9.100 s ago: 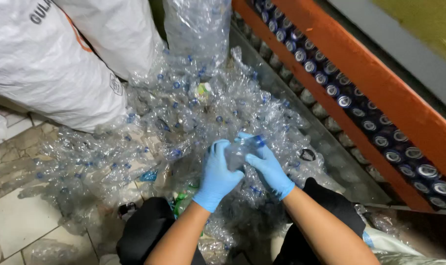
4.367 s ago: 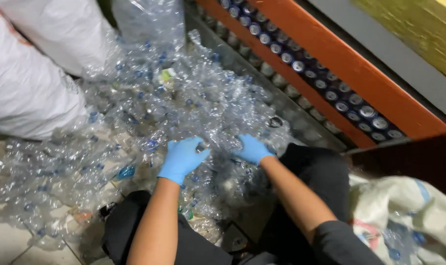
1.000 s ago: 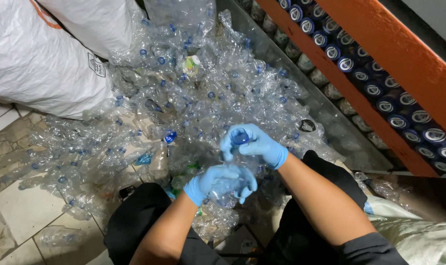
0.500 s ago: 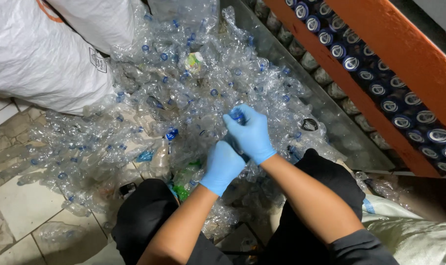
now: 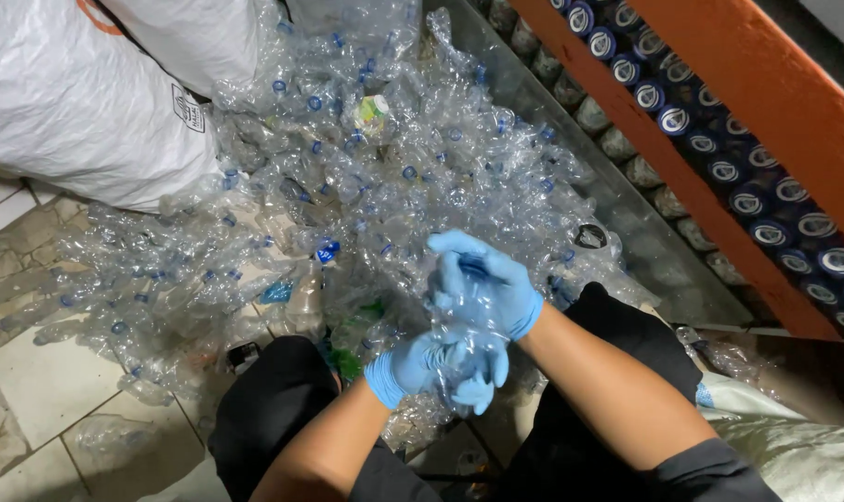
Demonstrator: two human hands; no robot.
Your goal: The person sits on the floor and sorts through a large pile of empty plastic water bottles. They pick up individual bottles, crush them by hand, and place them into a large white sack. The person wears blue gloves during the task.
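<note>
A clear plastic bottle [image 5: 467, 325] was held between both gloved hands, above the person's knees and in front of the big heap of bottles [image 5: 348, 204]. The left hand [image 5: 436, 367] was closed around its lower part from below. The right hand [image 5: 482, 279] was closed over its upper end, directly above the left hand. Behind the heap lay large white sacks [image 5: 78, 102]. On the right side ran an orange beam [image 5: 747, 102] with a row of cans [image 5: 719, 139] beside it.

clear plastic bottle [image 5: 467, 325] sitting crumpled, roughly upright, lying at 6 o'clock edge of bottle pile, top end pointing toward 12, bottom toward 6
</note>
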